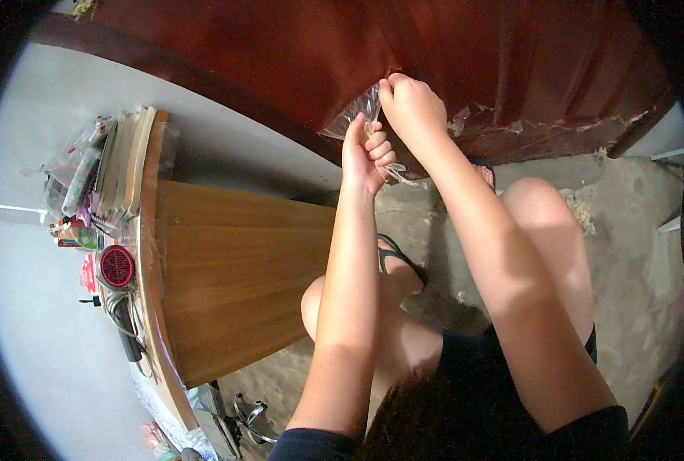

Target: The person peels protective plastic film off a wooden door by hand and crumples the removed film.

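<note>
Both of my hands are raised in front of a dark red panelled surface (pixel 296 52), which has torn, peeling patches near its bottom edge. My left hand (pixel 369 151) is closed around a bunched strip of clear plastic film (pixel 353 115); a twisted tail of it hangs below the fist. Higher and to the right, my right hand (pixel 414 104) has its fingers curled at the top edge of the same film, pinching it close to the red surface. The fingertips of my right hand are partly hidden by the hand itself.
At left stands a wooden desk (pixel 250 248) with a row of books (pixel 126 164), plastic bags and a hair dryer (pixel 117 268) with its cord. Below are my bent knees and sandalled feet on a concrete floor (pixel 630 230). Scraps lie on the floor at right.
</note>
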The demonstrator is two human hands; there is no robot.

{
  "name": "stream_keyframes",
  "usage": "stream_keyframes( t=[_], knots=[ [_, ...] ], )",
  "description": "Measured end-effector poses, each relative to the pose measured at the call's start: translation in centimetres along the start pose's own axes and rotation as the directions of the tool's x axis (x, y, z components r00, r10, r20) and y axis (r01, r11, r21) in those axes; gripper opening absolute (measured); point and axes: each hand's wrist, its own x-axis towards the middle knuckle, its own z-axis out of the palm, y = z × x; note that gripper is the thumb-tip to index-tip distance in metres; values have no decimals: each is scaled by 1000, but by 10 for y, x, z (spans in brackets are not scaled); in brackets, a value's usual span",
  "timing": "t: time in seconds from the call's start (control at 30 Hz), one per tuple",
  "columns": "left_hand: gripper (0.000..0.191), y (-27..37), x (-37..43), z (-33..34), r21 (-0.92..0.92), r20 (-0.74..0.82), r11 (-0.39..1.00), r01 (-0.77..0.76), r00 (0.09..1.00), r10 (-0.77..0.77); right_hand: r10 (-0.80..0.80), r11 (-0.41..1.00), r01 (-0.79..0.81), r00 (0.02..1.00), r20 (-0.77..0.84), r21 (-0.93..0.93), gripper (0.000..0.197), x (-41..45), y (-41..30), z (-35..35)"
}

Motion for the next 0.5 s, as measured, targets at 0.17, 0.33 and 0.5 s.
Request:
stream_keyframes(
  t=[0.17,0.33,0.5],
  knots=[
    [39,0,-2,0,-45,37,999,-11,999,13,46,991,-42,999,-25,124,27,-8,6,5],
    [55,3,-9,-4,-58,109,998,-9,994,15,123,940,-117,992,-1,320,27,-24,11,15],
    [27,-3,-4,-6,526,-147,848,61,989,21,91,874,-141,988,127,466,30,-115,88,78]
  ],
)
